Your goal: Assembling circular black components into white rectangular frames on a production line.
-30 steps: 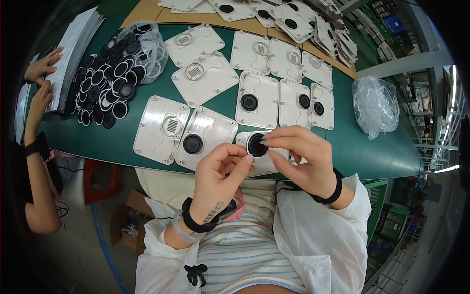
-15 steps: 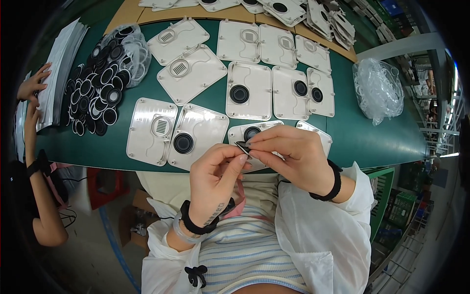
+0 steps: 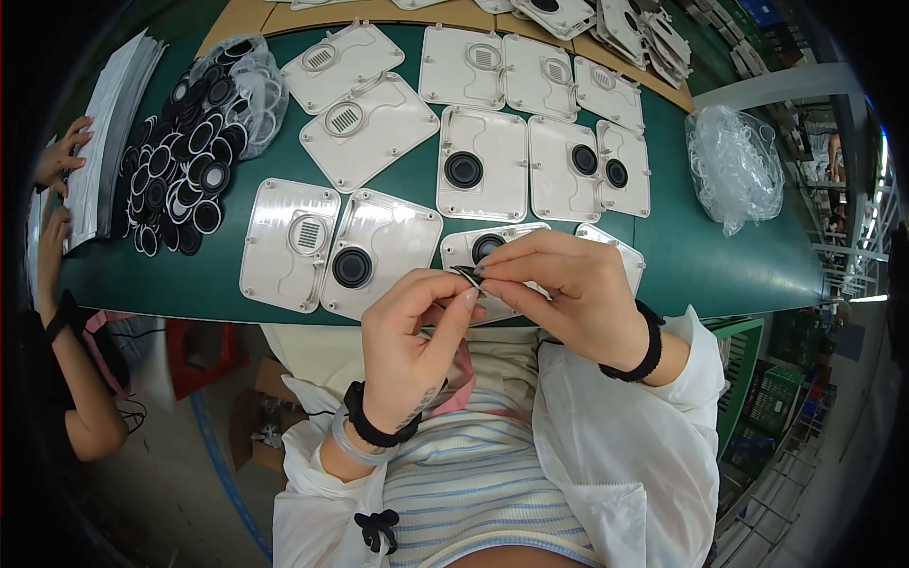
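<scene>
Disc pile [image 3: 175, 185] left of panels [image 3: 492, 142], plastic bag [image 3: 735, 170] right, all on table [image 3: 715, 275]

Your left hand [image 3: 402, 336] and right hand [image 3: 582, 298] pinch a tilted black disc [image 3: 466, 275]. White panels [image 3: 488, 137] lie beyond your fingers [image 3: 516, 268].

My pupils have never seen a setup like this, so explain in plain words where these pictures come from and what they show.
There is no machine here: a person works bare-handed. Every picture comes from one wide fisheye camera on that person's head, looking down, so straight edges bend near the rim. The left hand and right hand pinch a thin black disc, seen nearly edge-on. On the green table lie white panels, some with a round black part, others with a bare slotted circle. To the left is a heap of black discs; to the right, a clear plastic bag.
</scene>
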`<action>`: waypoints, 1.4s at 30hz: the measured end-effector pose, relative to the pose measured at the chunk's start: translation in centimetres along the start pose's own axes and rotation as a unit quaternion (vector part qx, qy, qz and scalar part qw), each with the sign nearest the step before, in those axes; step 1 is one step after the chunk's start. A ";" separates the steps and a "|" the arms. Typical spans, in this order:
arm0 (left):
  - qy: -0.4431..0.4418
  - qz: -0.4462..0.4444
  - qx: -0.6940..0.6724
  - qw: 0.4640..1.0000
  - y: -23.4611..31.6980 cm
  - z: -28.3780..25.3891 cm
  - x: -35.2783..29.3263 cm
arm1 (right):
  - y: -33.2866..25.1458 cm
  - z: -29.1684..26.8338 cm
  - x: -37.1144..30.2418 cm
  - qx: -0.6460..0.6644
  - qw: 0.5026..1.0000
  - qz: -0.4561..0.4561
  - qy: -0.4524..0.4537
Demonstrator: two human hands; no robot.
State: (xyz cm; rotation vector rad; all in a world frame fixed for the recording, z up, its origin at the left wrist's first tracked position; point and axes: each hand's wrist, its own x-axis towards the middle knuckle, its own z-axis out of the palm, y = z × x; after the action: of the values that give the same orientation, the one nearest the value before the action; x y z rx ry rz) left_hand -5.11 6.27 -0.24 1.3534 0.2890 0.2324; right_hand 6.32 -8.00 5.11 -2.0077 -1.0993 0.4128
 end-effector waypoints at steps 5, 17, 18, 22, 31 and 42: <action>-0.003 -0.011 -0.012 1.000 -0.1 -0.1 0.2 | 0.1 0.4 -0.2 -0.017 0.999 -0.023 0.020; 0.017 -0.122 -0.135 0.983 -0.2 -0.4 0.3 | 0.0 1.7 -0.8 -0.110 0.989 -0.089 0.045; 0.021 -0.125 -0.141 0.982 -0.1 -0.4 0.3 | 0.0 1.7 -0.7 -0.102 0.990 -0.090 0.047; 0.035 -0.098 -0.089 0.991 0.2 0.0 0.3 | 0.1 1.5 -0.5 -0.083 0.992 -0.076 0.054; 0.057 0.134 0.212 0.966 0.4 0.8 0.1 | 0.2 2.1 -0.5 -0.181 0.971 -0.124 0.090; 0.092 0.090 0.137 0.982 -0.8 0.5 0.5 | -0.1 1.8 -0.1 -0.045 0.994 -0.016 0.102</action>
State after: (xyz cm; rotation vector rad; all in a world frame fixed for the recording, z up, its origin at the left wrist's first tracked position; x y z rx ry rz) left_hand -4.43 5.81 -0.94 1.6352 0.3640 0.4849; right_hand 5.12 -7.23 4.05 -2.0552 -1.0369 0.1400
